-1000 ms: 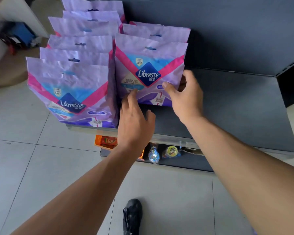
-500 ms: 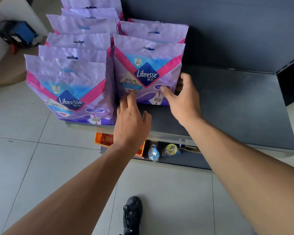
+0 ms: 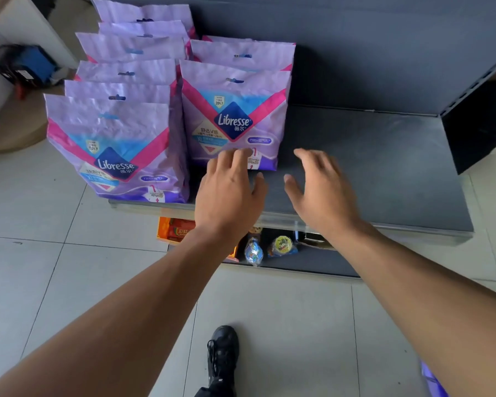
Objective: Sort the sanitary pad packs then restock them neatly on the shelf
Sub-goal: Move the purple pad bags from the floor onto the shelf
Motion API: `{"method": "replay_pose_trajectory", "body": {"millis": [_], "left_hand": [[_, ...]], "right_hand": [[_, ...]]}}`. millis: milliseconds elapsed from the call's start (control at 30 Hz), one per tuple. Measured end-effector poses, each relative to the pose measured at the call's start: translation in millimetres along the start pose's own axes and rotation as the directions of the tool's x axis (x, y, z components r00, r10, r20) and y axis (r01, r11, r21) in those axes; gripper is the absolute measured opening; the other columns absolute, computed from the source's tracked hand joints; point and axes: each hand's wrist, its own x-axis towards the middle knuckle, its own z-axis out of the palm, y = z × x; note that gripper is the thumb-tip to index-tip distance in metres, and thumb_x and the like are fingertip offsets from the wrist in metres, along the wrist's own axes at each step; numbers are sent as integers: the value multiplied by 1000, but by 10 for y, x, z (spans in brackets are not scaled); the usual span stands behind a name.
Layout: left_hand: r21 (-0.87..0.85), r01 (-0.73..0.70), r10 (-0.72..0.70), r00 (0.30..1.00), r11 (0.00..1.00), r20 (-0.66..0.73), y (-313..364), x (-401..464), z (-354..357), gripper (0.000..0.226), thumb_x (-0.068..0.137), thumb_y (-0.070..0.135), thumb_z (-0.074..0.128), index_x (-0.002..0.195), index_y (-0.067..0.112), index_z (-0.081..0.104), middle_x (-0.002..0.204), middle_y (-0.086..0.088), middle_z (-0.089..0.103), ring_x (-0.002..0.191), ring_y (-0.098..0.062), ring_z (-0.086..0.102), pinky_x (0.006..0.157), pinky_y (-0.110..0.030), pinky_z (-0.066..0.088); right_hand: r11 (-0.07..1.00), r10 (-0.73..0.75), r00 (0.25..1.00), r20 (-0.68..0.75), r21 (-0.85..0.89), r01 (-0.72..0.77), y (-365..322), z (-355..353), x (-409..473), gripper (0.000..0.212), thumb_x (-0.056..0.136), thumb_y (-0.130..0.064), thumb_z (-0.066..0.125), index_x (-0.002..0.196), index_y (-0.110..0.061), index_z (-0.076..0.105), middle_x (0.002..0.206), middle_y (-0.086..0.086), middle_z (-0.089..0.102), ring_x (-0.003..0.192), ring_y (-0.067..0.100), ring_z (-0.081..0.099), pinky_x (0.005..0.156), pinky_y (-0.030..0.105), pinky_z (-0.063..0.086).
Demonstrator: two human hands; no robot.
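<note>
Purple Libresse pad packs stand upright in two rows on the dark grey shelf [image 3: 370, 173]. The left row holds several packs, its front pack [image 3: 112, 150] at the shelf's front edge. The right row has two packs; its front pack [image 3: 235, 116] stands further back. My left hand [image 3: 229, 190] hovers open just in front of that pack, fingertips at its lower edge. My right hand [image 3: 318, 184] is open and off the pack, above bare shelf to its right.
The shelf's right half is bare, bounded by a dark back panel and a side panel [image 3: 476, 124]. A lower shelf holds an orange box [image 3: 172, 230] and small snack packets [image 3: 281, 246]. My black shoe [image 3: 222, 356] is on the tiled floor. A purple pack corner [image 3: 433, 379] shows bottom right.
Both hands have let go of the right row's front pack and drawn back toward me; the right hand moved off to the right. The pack stays standing.
</note>
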Motion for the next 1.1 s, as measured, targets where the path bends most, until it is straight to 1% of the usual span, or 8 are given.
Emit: {"method": "replay_pose_trajectory", "body": {"millis": [233,367,467,567,733,833,967,1100], "left_hand": [[31,-147,141,979,989,149,793,-496,130,40,91,28,54,130,16,53,129,-6,55,118,-28,49,96,-40,42],[49,-200,176,937,979,301,1275,-918,334,38,94,32,50,130,21,50,132,-2,51,121,-24,45,96,-39,41],[33,-262,222,870,964,440,1691,-1215,530,37,93,30,49,130,24,51,133,1,50,123,-23,44,99,-39,39],[23,-303,242,802,953,546,2090,-1449,787,38,93,32,50,131,25,52,134,0,50,126,-23,43,100,-39,40],[-37,-430,342,661,902,668,2596,-1641,1436,40,96,35,47,134,25,48,137,1,47,129,-21,40,104,-41,38],[-67,-482,356,540,874,762,2839,-1750,1884,41,98,36,44,138,27,43,141,2,43,131,-20,39,104,-45,39],[-120,-561,393,396,819,830,3094,-1909,2393,42,99,36,41,140,27,41,143,3,41,130,-19,39,101,-37,37],[-148,-637,406,279,756,870,3287,-2001,2829,41,99,35,42,139,25,42,140,1,45,127,-19,40,102,-36,37]], "right_hand": [[988,52,997,49,-148,-44,507,-623,-941,45,87,-31,55,127,-11,54,118,11,62,103,36,59,77,43,48],[967,229,972,48,-125,-222,941,-947,-1720,42,88,-28,58,126,-11,55,117,9,63,103,35,59,76,41,48],[912,409,912,43,-52,-407,1227,-1194,-2310,44,91,-26,59,131,-9,53,122,13,60,108,36,56,80,43,48],[814,580,813,49,15,-581,1483,-1344,-2795,49,93,-25,57,137,-9,47,127,15,57,113,36,54,86,44,48],[659,747,663,51,76,-748,1949,-1328,-3391,49,94,-26,56,138,-9,46,131,15,56,119,32,54,93,40,46],[510,854,515,72,78,-857,2188,-1261,-3697,50,93,-25,58,138,-8,46,132,15,56,120,33,53,94,40,44],[319,931,337,140,138,-938,2482,-1150,-4019,51,92,-23,58,139,-8,46,136,13,53,125,30,50,101,37,38],[93,965,138,223,198,-976,2764,-1055,-4266,50,94,-27,56,140,-11,44,134,10,52,117,28,54,95,36,42]]}}
